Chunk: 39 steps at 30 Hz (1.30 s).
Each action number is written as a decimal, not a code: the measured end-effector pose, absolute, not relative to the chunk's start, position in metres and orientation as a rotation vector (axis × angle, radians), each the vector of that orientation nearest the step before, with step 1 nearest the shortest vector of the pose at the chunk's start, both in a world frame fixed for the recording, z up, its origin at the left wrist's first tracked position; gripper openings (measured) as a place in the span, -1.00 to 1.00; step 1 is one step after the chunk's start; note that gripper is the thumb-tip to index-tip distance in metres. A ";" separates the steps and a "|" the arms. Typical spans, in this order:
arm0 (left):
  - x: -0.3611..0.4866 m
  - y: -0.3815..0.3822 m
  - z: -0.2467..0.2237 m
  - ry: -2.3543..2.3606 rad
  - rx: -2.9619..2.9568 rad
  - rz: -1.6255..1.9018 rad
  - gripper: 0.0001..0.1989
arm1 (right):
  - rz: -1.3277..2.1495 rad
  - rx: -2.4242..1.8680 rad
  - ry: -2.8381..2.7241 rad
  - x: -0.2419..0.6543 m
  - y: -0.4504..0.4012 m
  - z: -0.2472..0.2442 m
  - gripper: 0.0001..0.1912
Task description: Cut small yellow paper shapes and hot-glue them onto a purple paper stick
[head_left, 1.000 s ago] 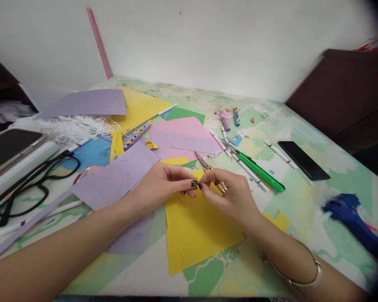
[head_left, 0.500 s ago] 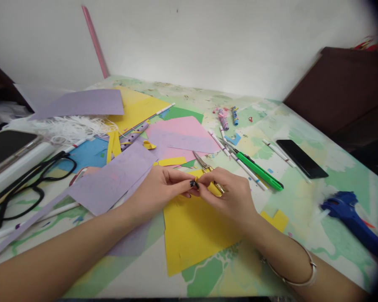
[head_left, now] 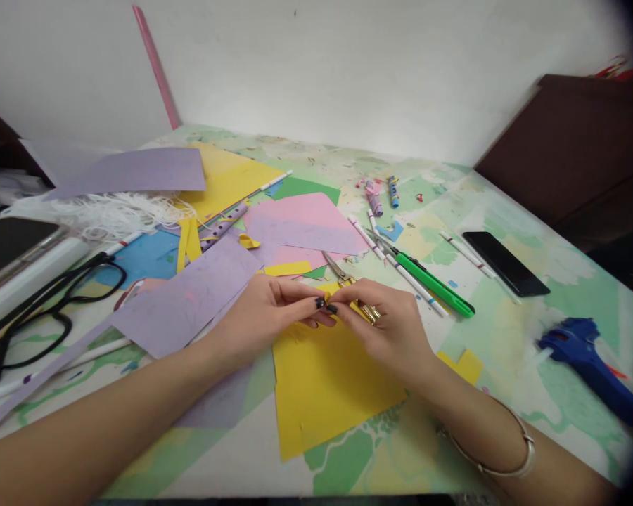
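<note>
Over a yellow paper sheet [head_left: 337,379], my left hand [head_left: 269,309] and my right hand [head_left: 382,323] meet fingertip to fingertip. Both are closed in a pinch around a small yellow paper piece [head_left: 328,298], mostly covered by the fingers. Gold-handled scissors [head_left: 338,270] point away from me at the right hand; its fingers cover part of the handles, and I cannot tell whether they rest in that hand. To the left lies a purple paper piece [head_left: 190,299]. Beyond the fingers are a yellow strip [head_left: 288,268] and pink paper [head_left: 295,214].
On the right lie a green utility knife [head_left: 435,284], white sticks [head_left: 414,284], a black phone [head_left: 506,263] and a blue glue gun [head_left: 593,369]. Black-framed glasses [head_left: 66,320], white string [head_left: 110,216] and a purple dotted tube [head_left: 224,226] are on the left. Small rolled-paper figures [head_left: 374,199] stand farther back.
The fingertips have shifted slightly around the yellow paper piece, and the right thumb's dark nail now shows. Both hands stay in nearly the same place. The view has tilted very slightly.
</note>
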<state>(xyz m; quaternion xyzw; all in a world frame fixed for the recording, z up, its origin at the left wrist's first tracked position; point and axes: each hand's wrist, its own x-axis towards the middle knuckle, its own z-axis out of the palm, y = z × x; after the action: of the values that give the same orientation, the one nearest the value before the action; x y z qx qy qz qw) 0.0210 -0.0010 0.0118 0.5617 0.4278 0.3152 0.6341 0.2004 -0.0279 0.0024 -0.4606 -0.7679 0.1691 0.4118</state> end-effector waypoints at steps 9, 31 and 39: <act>0.021 0.000 0.012 0.958 1.318 0.720 -0.84 | 0.444 -1.201 -1.920 0.199 -0.028 0.003 -0.89; 0.022 -0.001 0.013 0.961 1.315 0.721 -0.87 | 0.830 -1.230 -1.749 0.200 -0.027 0.006 -0.87; 0.020 -0.001 0.011 0.925 1.308 0.714 -0.88 | 0.796 -1.284 -1.775 0.197 -0.026 0.006 -0.87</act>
<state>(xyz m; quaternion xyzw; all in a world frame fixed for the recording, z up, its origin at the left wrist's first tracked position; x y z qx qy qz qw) 0.0203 -0.0009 0.0111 0.5734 0.4054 0.3128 0.6395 0.1973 -0.0264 0.0062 -0.5063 -0.6997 0.3137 0.3946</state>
